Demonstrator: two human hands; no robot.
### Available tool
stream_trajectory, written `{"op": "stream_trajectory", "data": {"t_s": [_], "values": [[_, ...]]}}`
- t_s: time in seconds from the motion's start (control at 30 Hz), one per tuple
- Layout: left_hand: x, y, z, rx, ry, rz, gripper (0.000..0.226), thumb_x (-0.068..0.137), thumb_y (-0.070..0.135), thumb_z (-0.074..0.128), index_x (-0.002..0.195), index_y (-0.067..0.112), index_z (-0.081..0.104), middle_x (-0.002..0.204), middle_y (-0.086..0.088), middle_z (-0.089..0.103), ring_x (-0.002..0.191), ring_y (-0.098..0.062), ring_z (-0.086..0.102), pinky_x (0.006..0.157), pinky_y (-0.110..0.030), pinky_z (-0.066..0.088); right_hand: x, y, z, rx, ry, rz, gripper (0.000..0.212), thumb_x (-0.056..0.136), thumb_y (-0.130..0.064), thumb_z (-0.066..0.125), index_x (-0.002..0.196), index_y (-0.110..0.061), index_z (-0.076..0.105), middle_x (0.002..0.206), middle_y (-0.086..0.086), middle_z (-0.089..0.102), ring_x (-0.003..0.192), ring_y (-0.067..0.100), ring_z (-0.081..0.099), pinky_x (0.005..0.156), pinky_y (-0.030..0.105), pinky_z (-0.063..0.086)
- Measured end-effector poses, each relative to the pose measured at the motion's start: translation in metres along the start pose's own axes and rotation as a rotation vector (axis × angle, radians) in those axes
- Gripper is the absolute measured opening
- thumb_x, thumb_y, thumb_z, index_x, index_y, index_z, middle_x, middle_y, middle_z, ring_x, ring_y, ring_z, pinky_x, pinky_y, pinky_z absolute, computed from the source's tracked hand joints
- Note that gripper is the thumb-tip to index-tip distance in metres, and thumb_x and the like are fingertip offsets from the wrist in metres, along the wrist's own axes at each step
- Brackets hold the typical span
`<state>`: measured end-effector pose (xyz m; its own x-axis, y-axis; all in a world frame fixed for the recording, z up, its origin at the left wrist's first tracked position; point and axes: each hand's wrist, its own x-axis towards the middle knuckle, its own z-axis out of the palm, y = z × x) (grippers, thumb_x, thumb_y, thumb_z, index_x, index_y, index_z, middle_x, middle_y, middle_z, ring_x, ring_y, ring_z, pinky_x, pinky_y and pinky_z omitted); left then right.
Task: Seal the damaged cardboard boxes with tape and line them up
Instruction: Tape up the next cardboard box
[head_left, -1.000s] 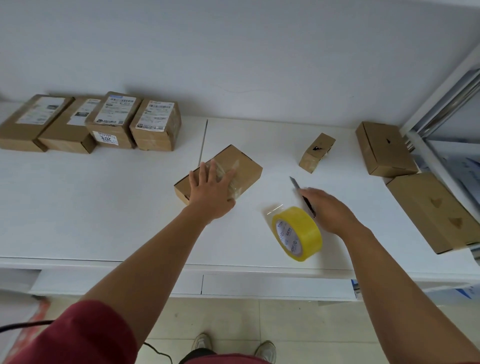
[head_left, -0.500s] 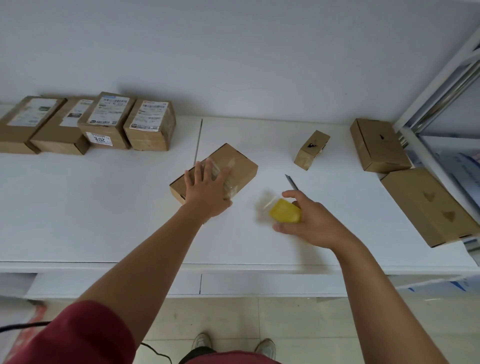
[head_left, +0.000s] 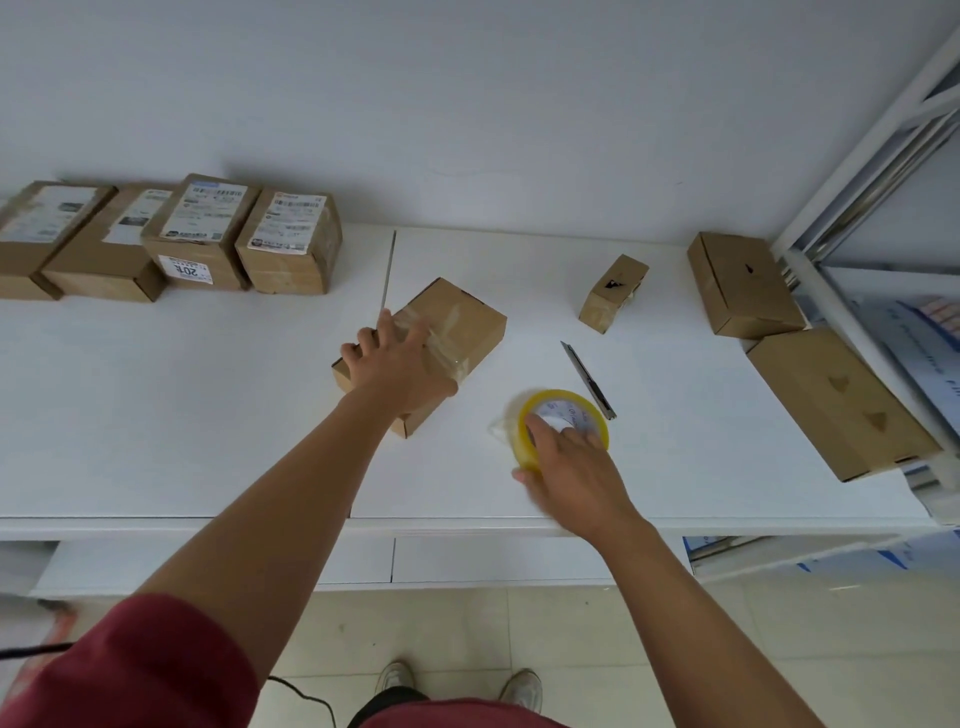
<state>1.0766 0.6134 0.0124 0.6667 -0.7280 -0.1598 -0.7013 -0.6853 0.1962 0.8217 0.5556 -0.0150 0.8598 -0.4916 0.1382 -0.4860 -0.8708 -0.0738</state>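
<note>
Bare tabletop (head_left: 156, 415) left of taped box (head_left: 457, 322)

The person wears a dark red short-sleeved top (head_left: 130, 670), its loose cloth sleeve ending above the elbow of the left arm, with the same red fabric showing along the bottom edge at the waist. Both forearms are bare, with no watch or band. On the feet are pale, worn-looking lace-up sneakers (head_left: 521, 688).
</note>
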Motion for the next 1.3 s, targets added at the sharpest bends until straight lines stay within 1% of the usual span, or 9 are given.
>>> {"op": "stream_trajectory", "data": {"t_s": [0.27, 0.4, 0.57, 0.73, 0.87, 1.0, 1.1, 1.2, 1.3], "values": [[-0.014, -0.005, -0.029, -0.386, 0.043, -0.005, 0.082, 0.064, 0.072, 0.059, 0.137, 0.051, 0.029, 0.150, -0.004, 0.034, 0.131, -0.038, 0.037, 0.107, -0.056, 0.032, 0.027, -0.017, -0.033, 0.546, 0.177, 0.247, 0.048, 0.090, -0.040, 0.066, 0.130, -0.017, 0.053, 0.125, 0.002, 0.050, 0.113, 0.023, 0.049, 0.091, 0.034, 0.044], [-0.038, -0.013, -0.060, -1.043, -0.274, 0.170, 0.077, 0.058, 0.056, 0.079, 0.128, 0.053, 0.049, 0.122, 0.012, 0.061, 0.099, -0.008, 0.068, 0.076, -0.023, 0.057, 0.063, -0.044, -0.062, 1.314, 0.066, 0.557, 0.061, 0.088, -0.058, 0.061, 0.139, -0.034, 0.037, 0.132, -0.008, 0.052, 0.111, 0.010, 0.061, 0.094, 0.032, 0.051], [-0.063, -0.023, -0.069, -1.110, -0.367, 0.261, 0.076, 0.071, 0.073, 0.068, 0.138, 0.057, 0.037, 0.121, 0.034, 0.056, 0.106, 0.012, 0.060, 0.078, -0.014, 0.048, 0.086, -0.078, -0.070, 1.554, 0.050, 0.410, 0.046, 0.097, -0.055, 0.046, 0.134, -0.029, 0.048, 0.115, -0.007, 0.069, 0.099, 0.012, 0.070, 0.073, 0.026, 0.057], [-0.065, -0.059, -0.078, -1.101, -0.132, 0.018, 0.065, 0.075, 0.081, 0.055, 0.127, 0.042, 0.052, 0.117, 0.010, 0.064, 0.101, -0.006, 0.061, 0.075, -0.025, 0.046, 0.083, -0.103, -0.049, 1.839, 0.014, 0.405, 0.030, 0.098, -0.045, 0.045, 0.116, -0.028, 0.063, 0.106, -0.002, 0.071, 0.094, 0.015, 0.067, 0.084, 0.034, 0.055], [-0.064, -0.098, -0.078, -1.001, -0.284, 0.074, 0.053, 0.073, 0.075, 0.066, 0.113, 0.039, 0.065, 0.104, 0.015, 0.073, 0.095, -0.007, 0.071, 0.075, -0.024, 0.055, 0.076, -0.129, -0.029, 2.027, -0.135, 0.458, 0.039, 0.101, -0.041, 0.044, 0.128, -0.018, 0.060, 0.120, 0.007, 0.069, 0.102, 0.018, 0.068, 0.081, 0.033, 0.056], [-0.055, -0.128, -0.077, -0.652, -0.256, 0.106, 0.065, 0.062, 0.084, 0.066, 0.115, 0.048, 0.056, 0.101, 0.022, 0.066, 0.089, -0.002, 0.066, 0.073, -0.023, 0.048, 0.085, -0.138, -0.029, 1.623, 0.104, 0.697, 0.051, 0.103, -0.041, 0.043, 0.149, -0.019, 0.035, 0.142, 0.004, 0.054, 0.128, 0.018, 0.054, 0.103, 0.036, 0.047], [-0.050, -0.136, -0.069, -0.419, -0.371, 0.166, 0.063, 0.052, 0.083, 0.070, 0.109, 0.064, 0.052, 0.101, 0.029, 0.059, 0.093, 0.004, 0.058, 0.075, -0.022, 0.044, 0.092, -0.136, -0.029, 0.778, 0.398, 0.415, 0.056, 0.100, -0.032, 0.049, 0.149, -0.008, 0.032, 0.150, 0.012, 0.039, 0.139, 0.027, 0.036, 0.114, 0.040, 0.030], [-0.042, -0.130, -0.059, -0.337, -0.404, 0.263, 0.055, 0.055, 0.073, 0.071, 0.107, 0.062, 0.058, 0.096, 0.027, 0.065, 0.094, -0.001, 0.062, 0.074, -0.022, 0.047, 0.110, -0.152, -0.023, 0.338, 0.217, 0.142, 0.053, 0.101, -0.040, 0.037, 0.143, -0.008, 0.043, 0.145, 0.013, 0.048, 0.139, 0.033, 0.036, 0.116, 0.050, 0.023], [-0.034, -0.130, -0.057, -0.262, -0.412, 0.318, 0.073, 0.065, 0.073, 0.066, 0.133, 0.052, 0.050, 0.123, 0.019, 0.063, 0.120, -0.012, 0.055, 0.098, -0.033, 0.043, 0.122, -0.163, -0.007, 0.131, -0.042, 0.143, 0.053, 0.104, -0.045, 0.024, 0.148, -0.017, 0.036, 0.146, 0.006, 0.046, 0.141, 0.025, 0.033, 0.120, 0.047, 0.013]]}}
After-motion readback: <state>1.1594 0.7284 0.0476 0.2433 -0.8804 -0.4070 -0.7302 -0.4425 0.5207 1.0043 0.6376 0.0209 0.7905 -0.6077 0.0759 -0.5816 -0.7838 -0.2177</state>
